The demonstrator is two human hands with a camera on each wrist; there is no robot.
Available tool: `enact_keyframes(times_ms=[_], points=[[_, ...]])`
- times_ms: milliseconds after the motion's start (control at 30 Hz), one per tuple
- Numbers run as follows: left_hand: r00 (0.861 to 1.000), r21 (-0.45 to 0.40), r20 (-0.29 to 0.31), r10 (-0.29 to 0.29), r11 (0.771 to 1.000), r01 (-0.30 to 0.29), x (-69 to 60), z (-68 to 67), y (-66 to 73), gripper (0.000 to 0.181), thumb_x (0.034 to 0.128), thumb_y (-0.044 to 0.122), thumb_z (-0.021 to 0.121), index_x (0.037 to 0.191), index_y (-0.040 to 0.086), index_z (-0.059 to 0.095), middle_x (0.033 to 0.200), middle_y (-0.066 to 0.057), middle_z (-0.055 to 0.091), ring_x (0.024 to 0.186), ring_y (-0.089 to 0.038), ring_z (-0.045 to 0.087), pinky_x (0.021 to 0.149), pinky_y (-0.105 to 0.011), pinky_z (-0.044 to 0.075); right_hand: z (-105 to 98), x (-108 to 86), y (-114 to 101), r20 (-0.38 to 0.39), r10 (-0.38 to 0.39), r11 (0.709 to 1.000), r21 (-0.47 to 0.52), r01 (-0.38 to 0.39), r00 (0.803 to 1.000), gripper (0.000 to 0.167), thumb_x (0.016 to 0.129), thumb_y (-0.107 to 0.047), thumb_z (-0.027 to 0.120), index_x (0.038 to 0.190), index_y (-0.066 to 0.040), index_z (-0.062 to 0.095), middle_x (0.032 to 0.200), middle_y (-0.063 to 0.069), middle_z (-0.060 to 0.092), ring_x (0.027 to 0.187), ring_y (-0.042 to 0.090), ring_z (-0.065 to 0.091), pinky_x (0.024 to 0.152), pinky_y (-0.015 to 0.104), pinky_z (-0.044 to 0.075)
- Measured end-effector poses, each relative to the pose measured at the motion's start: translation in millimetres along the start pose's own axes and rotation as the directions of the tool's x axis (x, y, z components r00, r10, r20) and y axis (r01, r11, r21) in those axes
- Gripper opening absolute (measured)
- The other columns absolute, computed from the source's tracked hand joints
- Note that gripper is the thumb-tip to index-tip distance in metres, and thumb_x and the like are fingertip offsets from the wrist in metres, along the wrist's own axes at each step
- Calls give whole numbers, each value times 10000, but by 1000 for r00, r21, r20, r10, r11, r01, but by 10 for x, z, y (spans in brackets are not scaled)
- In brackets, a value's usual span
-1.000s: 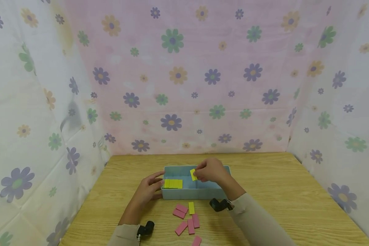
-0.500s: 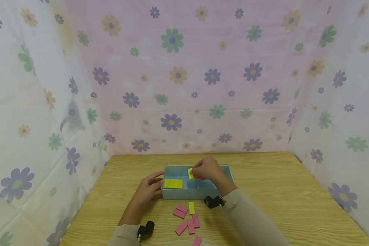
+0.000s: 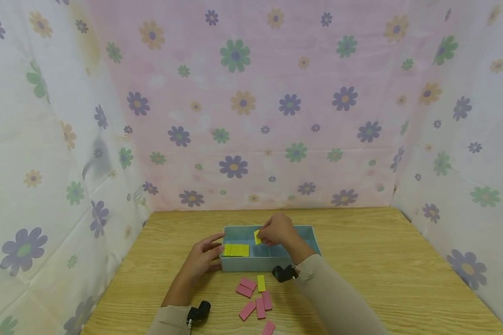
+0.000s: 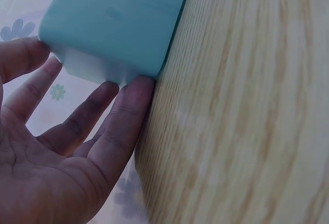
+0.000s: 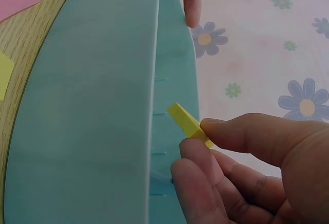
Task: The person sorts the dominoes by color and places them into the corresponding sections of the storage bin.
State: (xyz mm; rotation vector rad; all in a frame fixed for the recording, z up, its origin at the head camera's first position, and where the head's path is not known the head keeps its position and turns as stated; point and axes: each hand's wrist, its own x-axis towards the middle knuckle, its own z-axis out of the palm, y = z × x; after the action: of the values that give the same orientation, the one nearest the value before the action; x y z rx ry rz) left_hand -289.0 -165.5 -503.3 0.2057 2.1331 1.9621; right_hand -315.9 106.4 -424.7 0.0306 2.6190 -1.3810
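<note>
On the left side, the left hand [image 3: 199,258] has its fingers spread, and their tips touch the end wall of a pale blue-green, rectangular, open box [image 3: 251,264], which stands on a wooden table [image 3: 360,260] with light brown grain. In the left end of this box, several flat, bright yellow, rectangular pieces [image 3: 236,250] are side by side in a row. In front of the box, six flat, pink, rectangular pieces [image 3: 260,308] lie scattered on the table, and among them, nearer to the box, one loose yellow piece [image 3: 261,283]. More to the right, the right hand [image 3: 278,230] pinches another small yellow piece [image 5: 182,118] between thumb and fingers. This piece is tilted, at the box's middle part; whether it touches the box, I cannot tell.
</note>
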Motion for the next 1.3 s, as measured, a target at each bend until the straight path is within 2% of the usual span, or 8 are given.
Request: enact_keyframes(times_ms=[167, 367, 567, 767, 1300], points=[[1000, -7, 15, 8, 1000, -7, 7, -4, -9, 497, 1065, 173, 588, 1551, 152, 487, 1487, -249, 520, 1251, -404, 646, 886, -525, 615, 8, -43, -45, 1, -7, 999, -53, 8, 1000, 79, 830, -111, 821, 792, -43, 809, 696, 71, 747, 629, 191, 723, 683, 412, 652], [1000, -5, 20, 10, 1000, -10, 11, -9, -12, 504, 1064, 184, 594, 1555, 157, 482, 1490, -247, 518, 1259, -406, 641, 894, -530, 612, 13, -84, -98, -3, -14, 994, -107, 13, 1000, 97, 829, -116, 815, 772, -38, 805, 677, 66, 740, 614, 201, 720, 687, 414, 651], [1000, 7, 13, 13, 1000, -13, 10, -5, -2, 500, 1064, 186, 593, 1551, 159, 489, 1488, -247, 526, 1254, -403, 646, 894, -532, 611, 44, -76, -122, -5, -3, 994, -113, 3, 1000, 110, 817, -103, 827, 732, -37, 805, 642, 58, 729, 597, 207, 724, 681, 410, 651], [1000, 0, 15, 11, 1000, -11, 11, -8, -3, 494, 1066, 177, 587, 1551, 161, 490, 1493, -250, 519, 1255, -404, 644, 895, -530, 611, 74, -88, -137, 7, -11, 992, -125, 12, 1000, 131, 797, -93, 833, 688, -28, 801, 630, 75, 734, 638, 279, 754, 653, 415, 648], [1000, 0, 9, 3, 1000, -3, 0, 0, 0, 494, 1060, 204, 603, 1543, 179, 503, 1497, -246, 515, 1253, -403, 645, 894, -523, 614, 110, -86, -128, 9, -38, 989, -143, 39, 999, 154, 817, -91, 825, 690, -9, 797, 631, 88, 739, 584, 239, 739, 631, 405, 644]])
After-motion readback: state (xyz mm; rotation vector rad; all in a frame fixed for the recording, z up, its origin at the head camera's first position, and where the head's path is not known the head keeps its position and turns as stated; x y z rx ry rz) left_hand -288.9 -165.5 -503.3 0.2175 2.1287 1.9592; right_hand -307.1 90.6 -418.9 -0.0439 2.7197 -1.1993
